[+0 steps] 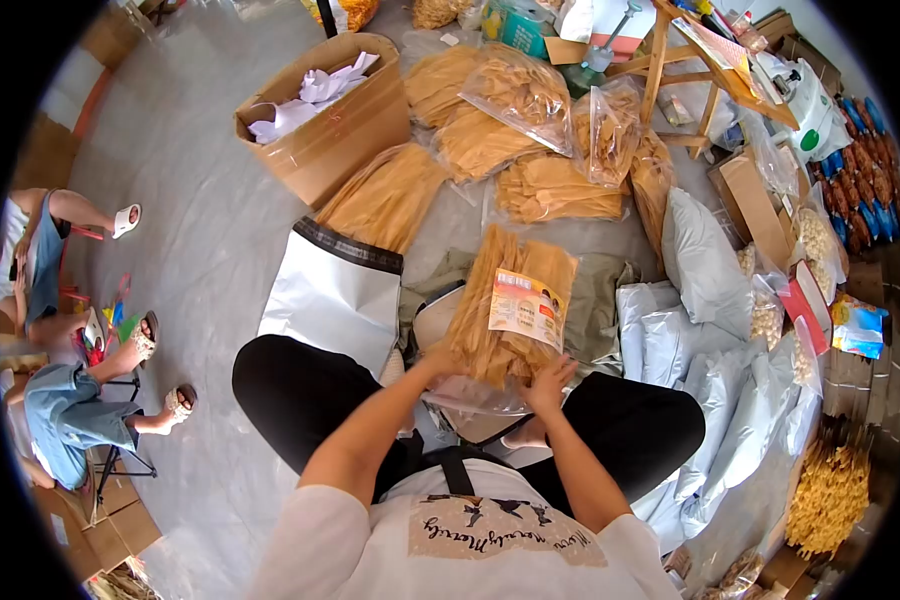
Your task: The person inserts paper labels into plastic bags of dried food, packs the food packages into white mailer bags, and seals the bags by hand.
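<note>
A clear plastic bag of flat tan dried strips (485, 290) with a printed label (527, 308) is in front of me, between my knees, its loose plastic end toward me. My left hand (440, 362) is closed on the bag's near left corner, its fingertips partly hidden. At the near right corner, my right hand (548, 386) grips the plastic, thumb and fingers around the edge. Left of the bag, a white mailing bag (332, 300) with a dark strip along its top lies by my left knee.
More bags of tan strips (560, 190) lie ahead on the floor. A cardboard box (335, 125) holding white paper stands beyond the mailing bag. Filled grey-white mailing bags (710, 265) are piled on my right, below a wooden stand (660, 75). Other people's legs (80, 395) show at far left.
</note>
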Motion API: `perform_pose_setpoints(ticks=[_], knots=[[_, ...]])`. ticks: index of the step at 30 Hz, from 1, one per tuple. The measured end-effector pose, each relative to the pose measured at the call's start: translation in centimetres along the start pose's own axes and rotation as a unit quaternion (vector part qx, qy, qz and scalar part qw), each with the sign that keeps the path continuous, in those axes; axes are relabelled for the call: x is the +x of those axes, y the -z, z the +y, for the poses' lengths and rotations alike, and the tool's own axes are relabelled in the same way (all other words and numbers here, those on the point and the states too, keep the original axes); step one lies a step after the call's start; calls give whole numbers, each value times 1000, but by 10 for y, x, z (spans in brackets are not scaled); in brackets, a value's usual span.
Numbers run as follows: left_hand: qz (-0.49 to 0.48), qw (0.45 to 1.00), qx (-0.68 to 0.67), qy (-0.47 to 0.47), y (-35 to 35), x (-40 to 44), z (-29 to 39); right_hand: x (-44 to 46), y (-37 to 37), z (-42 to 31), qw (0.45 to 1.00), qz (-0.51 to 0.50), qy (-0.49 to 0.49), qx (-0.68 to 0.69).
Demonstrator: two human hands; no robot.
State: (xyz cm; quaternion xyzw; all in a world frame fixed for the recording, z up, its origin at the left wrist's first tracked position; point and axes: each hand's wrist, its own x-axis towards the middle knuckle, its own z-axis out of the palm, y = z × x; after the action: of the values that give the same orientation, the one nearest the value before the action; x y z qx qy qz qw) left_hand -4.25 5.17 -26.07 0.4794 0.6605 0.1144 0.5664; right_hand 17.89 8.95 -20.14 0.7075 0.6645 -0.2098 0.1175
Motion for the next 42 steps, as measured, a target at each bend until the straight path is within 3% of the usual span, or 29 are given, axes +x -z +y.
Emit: perform_pose_setpoints(ticks=[1,2,3,5,7,8,9,10,11,13,15,16,17,18,19,23,25,26,27,29,31,33,36,37,38,39,42], knots=[[142,982,-103,-70,-32,8,-34,10,-7,9,997,-17,-22,66],[150,981,-102,-69,-24,-9,-12,20,-14,17,990,-32,-47,130],[87,979,-185,7,-9,-39,39,30,-20,23,967,-48,-72,239],[-13,949,-313,26,-1,-44,86,36,-13,30,932,-66,-91,346],[-32,935,-342,-92,13,-45,119,33,11,30,726,-146,-53,670],[-14,932,-328,-153,28,-59,146,30,18,23,674,-164,-41,719],[-32,905,-354,-232,38,-61,159,26,24,16,675,-162,-38,719],[-51,871,-378,-309,48,-64,172,20,29,11,607,-210,-4,766],[-36,874,-392,-285,60,-77,191,12,36,5,533,-256,28,806],[-24,858,-432,-277,85,-87,217,-11,51,-10,554,-210,-9,805],[12,846,-448,-288,109,-97,233,-14,49,-7,654,-77,9,752],[49,854,-435,-281,123,-110,242,5,26,8,779,-26,24,626],[56,858,-407,-308,137,-120,244,32,-16,26,777,-22,21,629],[64,860,-378,-336,150,-131,245,59,-62,44,927,-1,46,371],[93,869,-358,-330,161,-147,248,71,-85,55,994,19,64,81],[198,883,-287,-313,193,-196,236,40,-72,32,987,108,116,16],[225,874,-297,-313,199,-206,222,27,-30,9,989,-109,-36,95],[232,875,-303,-298,202,-208,215,16,-20,2,997,-40,-13,63],[240,876,-309,-284,203,-210,210,23,-18,1,997,-33,-14,64],[221,881,-324,-265,195,-209,198,38,-22,5,994,-96,21,-43],[205,886,-337,-243,185,-204,185,58,-28,15,998,-41,31,-39],[231,869,-377,-221,178,-207,181,78,-17,24,995,12,84,48],[282,843,-391,-237,177,-210,171,104,49,17,970,120,148,150],[282,842,-394,-236,177,-213,171,127,61,23,971,86,109,196],[307,831,-397,-239,177,-218,171,105,115,10,962,171,155,148],[331,820,-399,-241,176,-222,171,123,132,21,966,123,116,197],[350,797,-419,-259,169,-229,170,120,199,43,950,242,90,173]])
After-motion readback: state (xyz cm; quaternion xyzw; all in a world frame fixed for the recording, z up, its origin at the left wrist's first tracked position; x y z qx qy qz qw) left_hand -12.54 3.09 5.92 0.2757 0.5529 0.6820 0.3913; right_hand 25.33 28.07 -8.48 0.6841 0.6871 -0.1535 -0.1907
